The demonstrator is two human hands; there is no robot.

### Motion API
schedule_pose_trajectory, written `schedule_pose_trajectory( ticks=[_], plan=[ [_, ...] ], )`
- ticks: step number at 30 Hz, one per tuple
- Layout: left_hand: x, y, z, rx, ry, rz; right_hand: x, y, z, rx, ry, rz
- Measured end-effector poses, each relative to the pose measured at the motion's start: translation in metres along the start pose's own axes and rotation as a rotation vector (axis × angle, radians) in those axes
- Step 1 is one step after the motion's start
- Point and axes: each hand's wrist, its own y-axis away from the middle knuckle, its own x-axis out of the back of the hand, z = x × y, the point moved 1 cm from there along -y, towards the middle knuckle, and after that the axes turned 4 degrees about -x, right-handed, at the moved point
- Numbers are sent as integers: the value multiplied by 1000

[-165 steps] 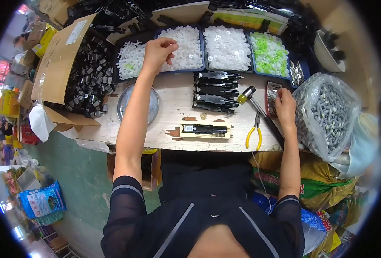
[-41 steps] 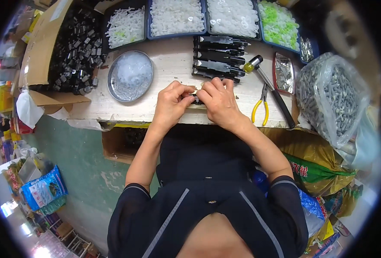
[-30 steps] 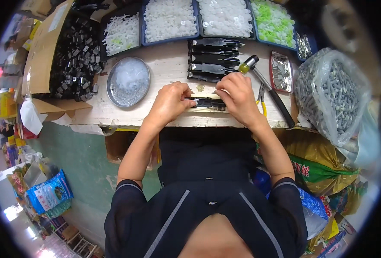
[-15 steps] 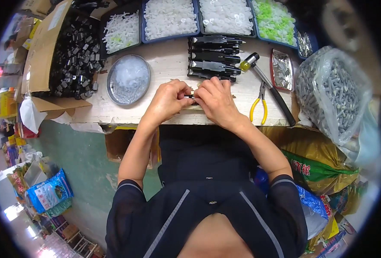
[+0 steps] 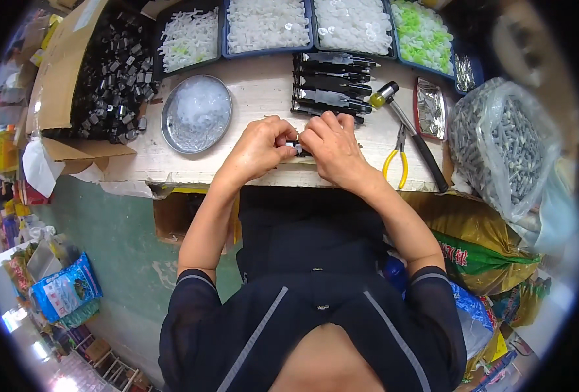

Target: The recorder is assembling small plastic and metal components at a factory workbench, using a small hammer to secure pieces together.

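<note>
Two hands meet at the bench's front edge: left hand and right hand both pinch a small black part, mostly hidden by fingers, so I can't make out its shape. Versus half a second ago, hands sit about the same; yellow pliers unmoved.

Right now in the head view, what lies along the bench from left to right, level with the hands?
Cardboard box of black parts → round metal dish → left hand → small black part held between both hands → right hand → yellow-handled pliers → hammer → clear bag of grey metal pieces.
</note>
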Motion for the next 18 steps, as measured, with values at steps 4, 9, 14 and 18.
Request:
schedule_pose_trajectory(
  ticks=[4, 9, 14, 18],
  plan=[
    [0, -2, 5, 144, 47, -45, 1, 0, 4, -27, -50, 1],
    [4, -14, 9, 113, -69, -100, 23, 3, 16, -114, -188, 108],
    [8, -23, 7, 107, -80, -208, 62, 21, 48, -213, -147, 267],
    [6, -30, 26, 142, -313, -282, 91, 46, 83, -441, -43, 280]
  ],
)
